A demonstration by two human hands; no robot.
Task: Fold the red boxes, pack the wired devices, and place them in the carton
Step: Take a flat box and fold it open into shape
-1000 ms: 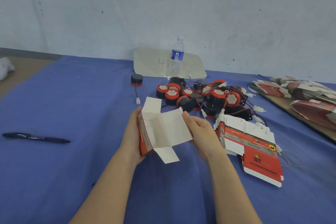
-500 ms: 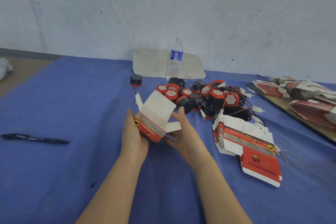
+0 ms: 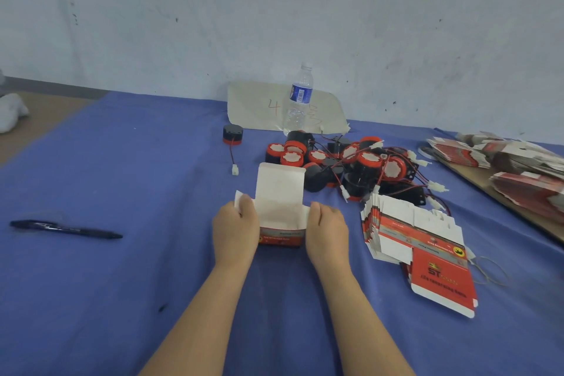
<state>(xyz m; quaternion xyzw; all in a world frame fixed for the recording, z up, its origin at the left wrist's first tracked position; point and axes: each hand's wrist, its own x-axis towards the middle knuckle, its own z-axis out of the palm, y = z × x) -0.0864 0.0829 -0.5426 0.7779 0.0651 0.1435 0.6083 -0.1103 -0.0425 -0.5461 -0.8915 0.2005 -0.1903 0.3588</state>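
Note:
A red box (image 3: pixel 280 210) stands upright on the blue cloth with its white lid flap raised and the top open. My left hand (image 3: pixel 236 229) grips its left side, fingers over a small side flap. My right hand (image 3: pixel 326 230) grips its right side. Behind the box lies a pile of red-and-black wired devices (image 3: pixel 351 162). One more wired device (image 3: pixel 233 134) sits alone to the left of the pile, its wire trailing toward me. A stack of flat red boxes (image 3: pixel 418 241) lies to the right of my hands. No carton is in view.
A black pen (image 3: pixel 65 228) lies at the left. A water bottle (image 3: pixel 299 101) stands on a paper sheet (image 3: pixel 253 107) by the wall. More flat box bundles (image 3: pixel 525 168) rest on a board at the right. A rubber band (image 3: pixel 488 268) lies beside the stack.
The box went from open and flat in my hands to a squared shape, turned upright and set down on the cloth. Both hands now hold its sides.

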